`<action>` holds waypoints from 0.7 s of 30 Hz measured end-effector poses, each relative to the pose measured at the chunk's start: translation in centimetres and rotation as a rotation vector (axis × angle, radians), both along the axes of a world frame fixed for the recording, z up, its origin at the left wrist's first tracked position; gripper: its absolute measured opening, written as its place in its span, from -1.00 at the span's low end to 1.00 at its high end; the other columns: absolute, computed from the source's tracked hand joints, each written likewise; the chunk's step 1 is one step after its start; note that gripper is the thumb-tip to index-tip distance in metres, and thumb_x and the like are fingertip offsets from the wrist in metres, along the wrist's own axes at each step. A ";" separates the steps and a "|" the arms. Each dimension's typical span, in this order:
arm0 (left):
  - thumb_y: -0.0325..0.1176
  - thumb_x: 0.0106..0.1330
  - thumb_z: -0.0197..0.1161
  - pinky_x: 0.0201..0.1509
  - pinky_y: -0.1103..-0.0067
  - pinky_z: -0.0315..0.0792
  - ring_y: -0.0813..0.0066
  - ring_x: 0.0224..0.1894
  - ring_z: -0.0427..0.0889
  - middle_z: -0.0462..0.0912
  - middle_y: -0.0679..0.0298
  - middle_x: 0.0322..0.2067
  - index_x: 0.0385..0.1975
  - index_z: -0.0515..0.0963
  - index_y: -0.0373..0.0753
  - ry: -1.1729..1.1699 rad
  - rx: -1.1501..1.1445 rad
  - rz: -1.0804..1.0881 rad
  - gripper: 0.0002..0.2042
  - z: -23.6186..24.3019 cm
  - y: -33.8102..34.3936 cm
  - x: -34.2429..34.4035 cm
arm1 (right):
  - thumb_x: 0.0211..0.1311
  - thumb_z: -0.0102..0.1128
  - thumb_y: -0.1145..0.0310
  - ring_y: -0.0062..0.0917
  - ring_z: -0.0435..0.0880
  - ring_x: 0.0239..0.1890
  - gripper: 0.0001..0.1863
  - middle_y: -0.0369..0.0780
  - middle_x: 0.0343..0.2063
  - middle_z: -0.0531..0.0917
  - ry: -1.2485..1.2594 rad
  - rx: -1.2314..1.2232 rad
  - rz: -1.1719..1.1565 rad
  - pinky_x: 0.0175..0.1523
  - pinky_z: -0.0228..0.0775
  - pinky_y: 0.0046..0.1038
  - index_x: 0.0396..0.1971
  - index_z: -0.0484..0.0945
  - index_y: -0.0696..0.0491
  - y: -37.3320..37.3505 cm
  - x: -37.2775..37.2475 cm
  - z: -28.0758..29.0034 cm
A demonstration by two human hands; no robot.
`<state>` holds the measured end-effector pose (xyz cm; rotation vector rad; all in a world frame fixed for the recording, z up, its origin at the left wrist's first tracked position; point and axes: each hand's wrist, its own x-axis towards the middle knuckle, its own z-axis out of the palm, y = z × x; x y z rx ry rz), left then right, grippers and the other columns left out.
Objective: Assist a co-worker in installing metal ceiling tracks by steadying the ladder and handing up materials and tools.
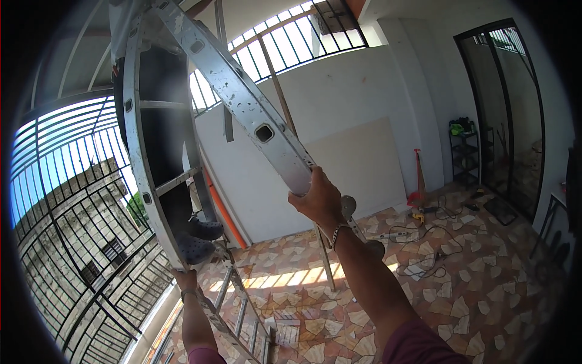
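A paint-speckled aluminium ladder (pixel 233 97) rises in front of me, its rails spread apart. Around the end of its right-hand rail, my right hand (pixel 321 197) is closed, with a bracelet on the wrist. Lower down, my left hand (pixel 187 281) grips the left rail just below another person's feet; some of its fingers are hidden. That person, in dark trousers (pixel 167 121), stands on a rung with dark clogs (pixel 195 247) beside the left rail. The upper body is out of sight. Below my left hand, more ladder rungs (pixel 224 288) run toward the floor.
Black window bars (pixel 66 200) line the left side. An orange pipe (pixel 223 206) leans by the white wall (pixel 339 103). Cables (pixel 433 242) and a yellow power tool (pixel 418 216) lie on the stone-patterned floor (pixel 364 315). A black shelf (pixel 464 151) stands near the sliding door (pixel 506 109).
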<state>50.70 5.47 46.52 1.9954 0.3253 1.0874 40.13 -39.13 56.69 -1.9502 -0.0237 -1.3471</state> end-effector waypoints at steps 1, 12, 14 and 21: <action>-0.48 -0.18 0.21 -0.01 0.36 0.28 -0.10 -0.07 0.42 0.42 -0.16 -0.18 -0.12 0.11 -0.31 -0.004 0.003 -0.009 -0.44 -0.1 0.0 0.3 | -0.26 0.28 0.19 -0.16 0.55 -0.29 -0.34 -0.04 -0.26 0.48 -0.010 -0.008 0.000 -0.23 0.43 -0.23 -0.13 0.20 0.14 -0.1 0.0 0.0; -0.50 -0.19 0.16 -0.03 0.36 0.28 -0.08 -0.11 0.43 0.41 -0.17 -0.23 -0.15 0.11 -0.37 -0.034 0.029 -0.009 -0.47 -0.3 0.7 0.8 | -0.27 0.28 0.18 -0.15 0.55 -0.27 -0.32 -0.03 -0.24 0.47 0.019 -0.010 -0.004 -0.21 0.43 -0.23 -0.11 0.20 0.14 0.0 -0.1 0.2; -0.49 -0.19 0.16 -0.03 0.36 0.28 -0.09 -0.11 0.43 0.41 -0.18 -0.23 -0.15 0.11 -0.38 -0.047 0.039 -0.035 -0.47 -0.4 0.6 0.9 | -0.27 0.28 0.18 -0.15 0.54 -0.26 -0.32 -0.03 -0.24 0.47 -0.009 -0.012 -0.001 -0.20 0.43 -0.23 -0.11 0.20 0.14 -0.1 -0.1 0.1; -0.51 -0.19 0.15 0.00 0.37 0.26 -0.09 -0.09 0.41 0.40 -0.17 -0.20 -0.14 0.11 -0.38 -0.052 0.024 -0.029 -0.46 -0.3 0.6 0.7 | -0.27 0.28 0.17 -0.16 0.54 -0.26 -0.32 -0.03 -0.25 0.48 0.009 -0.008 -0.003 -0.20 0.43 -0.24 -0.11 0.21 0.14 0.1 -0.1 0.2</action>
